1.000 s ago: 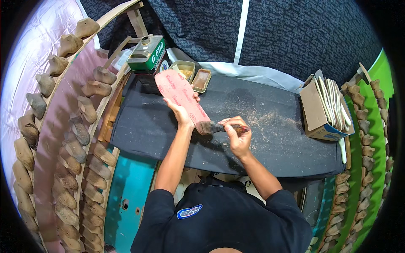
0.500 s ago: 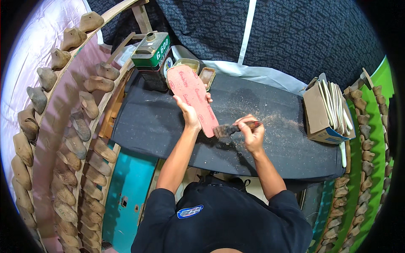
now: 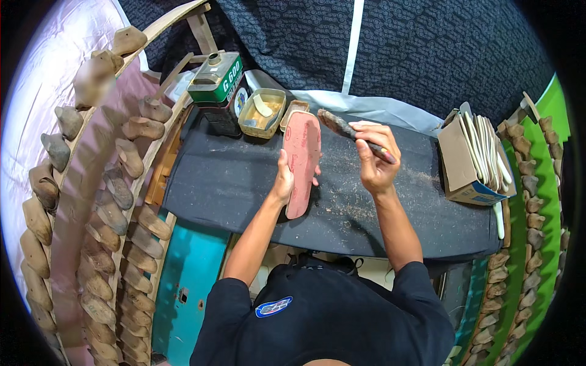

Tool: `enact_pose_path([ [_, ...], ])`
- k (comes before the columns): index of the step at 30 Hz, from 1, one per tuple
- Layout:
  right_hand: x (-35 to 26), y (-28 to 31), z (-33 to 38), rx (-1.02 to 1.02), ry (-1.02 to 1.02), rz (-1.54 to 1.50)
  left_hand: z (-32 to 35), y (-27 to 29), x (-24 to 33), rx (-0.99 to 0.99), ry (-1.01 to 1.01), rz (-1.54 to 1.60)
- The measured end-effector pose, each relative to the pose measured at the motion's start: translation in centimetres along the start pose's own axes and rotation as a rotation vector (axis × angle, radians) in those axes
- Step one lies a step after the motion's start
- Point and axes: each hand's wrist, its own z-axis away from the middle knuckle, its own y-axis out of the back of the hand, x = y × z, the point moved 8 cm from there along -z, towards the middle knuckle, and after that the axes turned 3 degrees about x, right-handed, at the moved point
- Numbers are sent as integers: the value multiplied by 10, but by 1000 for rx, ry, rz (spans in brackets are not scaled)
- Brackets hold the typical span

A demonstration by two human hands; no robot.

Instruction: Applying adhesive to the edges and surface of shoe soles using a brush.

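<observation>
My left hand [image 3: 284, 178] grips a pink shoe sole [image 3: 302, 160] by its edges, thumb on the near side and fingertips showing past the far edge. The sole is tilted, its long side running away from me above the table. In my right hand [image 3: 377, 160] is a brush [image 3: 342, 127] with a dark handle and brown, worn bristles. The bristles point up and left, just right of the sole's far end and apart from it. Behind the sole's far end, a small tray [image 3: 295, 108] is partly hidden.
A black-covered table [image 3: 244, 183] carries scattered brown shavings [image 3: 351, 207]. At its far left stand a green and black metal can [image 3: 215, 91] and a plastic tub [image 3: 262, 113]. A cardboard box [image 3: 459, 166] of pale flat pieces stands right. Racks of wooden shoe lasts [image 3: 101, 277] flank both sides.
The sole has swung right and tilted more edge-on, uncovering the plastic tub. My right hand has lifted the brush from the sole's near end up toward its far end.
</observation>
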Motion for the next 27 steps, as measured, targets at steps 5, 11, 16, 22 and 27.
enact_pose_path([
  [5, -13, -26, -1, -270, 224, 109, 3, -1, -6, -25, 42, -144],
  [11, -7, -32, 3, -295, 199, 163, 4, 6, -14, -16, 60, -215],
  [16, 15, -20, 17, -298, 80, 221, 5, 16, -23, 16, 78, -198],
  [22, 18, -2, 5, -227, 44, 194, 2, 19, -18, 16, 76, -198],
  [27, 1, -18, 0, -261, 104, 96, 0, 11, -16, 3, 47, -209],
])
